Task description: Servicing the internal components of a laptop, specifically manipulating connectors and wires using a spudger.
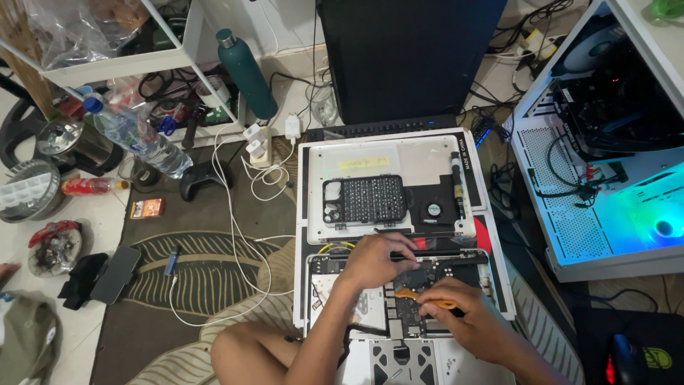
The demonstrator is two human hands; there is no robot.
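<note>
An opened laptop (399, 299) lies on a white work board (499, 278) on the floor, at 6 o'clock in the head view, its bottom cover off and the circuit board bare. The left hand (377, 258) rests on the laptop's upper edge, fingers curled and pressing down near the black hinge bar. The right hand (456, 314), just toward 4 o'clock from the left, pinches an orange pry tool (420, 296) between thumb and fingers, its tip lying on the circuit board between the two hands.

At 12 o'clock from the hands, the removed bottom cover (427, 160) lies on the board and carries a black bit case (365, 199), a small round fan (434, 209) and a dark screwdriver handle (456, 182). Beyond it stands a black monitor (406, 57).

At 3 o'clock sits a white open computer case (570, 235) glowing blue-green. At 10 o'clock lie a clear water bottle (135, 135), a black game controller (203, 178) and tangled white charger cables (235, 235); a dark green bottle (246, 71) stands at 11 o'clock.
</note>
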